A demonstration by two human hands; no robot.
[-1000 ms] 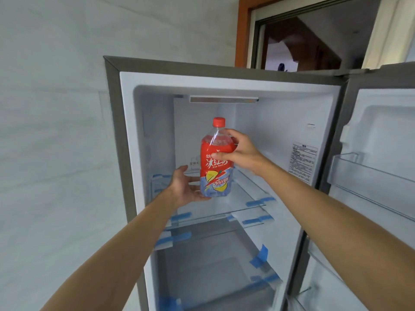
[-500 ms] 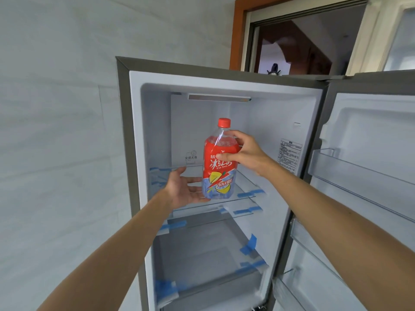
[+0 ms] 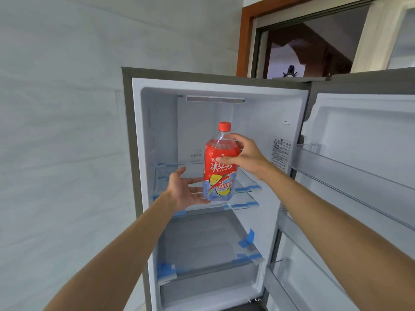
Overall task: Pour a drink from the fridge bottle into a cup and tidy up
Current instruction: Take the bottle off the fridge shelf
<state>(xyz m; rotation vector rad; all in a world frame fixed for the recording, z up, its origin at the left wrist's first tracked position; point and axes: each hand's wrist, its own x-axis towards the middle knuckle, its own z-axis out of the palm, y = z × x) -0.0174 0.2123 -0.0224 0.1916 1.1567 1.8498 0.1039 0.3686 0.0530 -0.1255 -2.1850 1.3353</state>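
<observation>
A plastic ice tea bottle [image 3: 219,173] with a red cap and a red, blue and yellow label hangs upright inside the open fridge [image 3: 258,122], just above the front of the upper glass shelf [image 3: 244,189]. My right hand [image 3: 243,154] grips its shoulder from the right. My left hand [image 3: 187,190] is spread open at the bottle's lower left. Its fingertips touch the base and its thumb stands clear. No cup is in view.
The fridge door [image 3: 363,158] stands open to the right with bare door bins. Blue tape [image 3: 247,240] marks the shelf edges and a lower shelf [image 3: 202,243] holds nothing. A white wall [image 3: 60,131] is on the left and a dark doorway [image 3: 310,48] lies behind the fridge.
The bottle has come slightly forward toward the shelf's front edge with both hands. My left hand has loosened from cupping the base to a spread palm. My view has shifted left.
</observation>
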